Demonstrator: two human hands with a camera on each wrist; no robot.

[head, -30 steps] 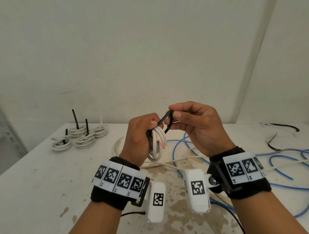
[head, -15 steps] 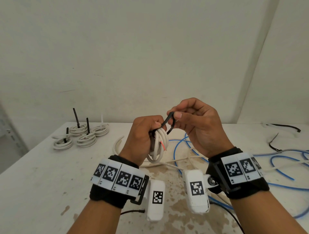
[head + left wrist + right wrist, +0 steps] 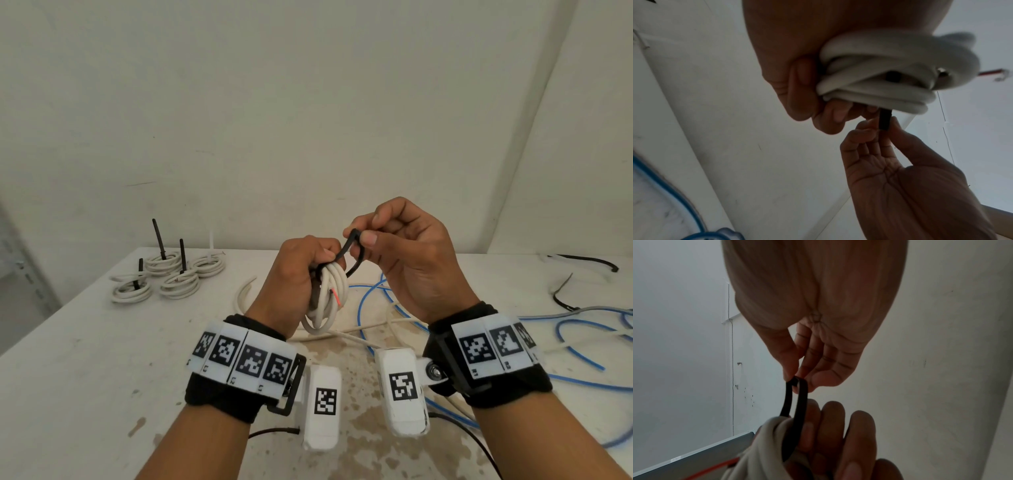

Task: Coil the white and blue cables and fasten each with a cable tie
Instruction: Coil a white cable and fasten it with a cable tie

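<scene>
My left hand (image 3: 301, 274) grips a small coil of white cable (image 3: 330, 298) held upright above the table, with a red wire end sticking out. A black cable tie (image 3: 352, 253) loops around the coil's top. My right hand (image 3: 370, 236) pinches the tie's upper end between thumb and forefinger. In the left wrist view the white coil (image 3: 879, 78) sits in the curled left fingers (image 3: 803, 84) and the black tie (image 3: 884, 119) runs to the right hand. In the right wrist view the tie (image 3: 797, 402) forms a narrow loop. Loose blue cable (image 3: 376, 301) lies on the table behind.
Several tied white coils (image 3: 171, 277) lie at the table's (image 3: 68, 359) back left. Loose white cable (image 3: 342, 335) and blue cable (image 3: 582, 342) sprawl across the middle and right. Black cable ties (image 3: 561, 298) lie at the far right. A wall stands close behind.
My right hand has risen slightly and drawn the tie's end up, making the loop narrower over the coil. The left hand keeps its grip on the coil.
</scene>
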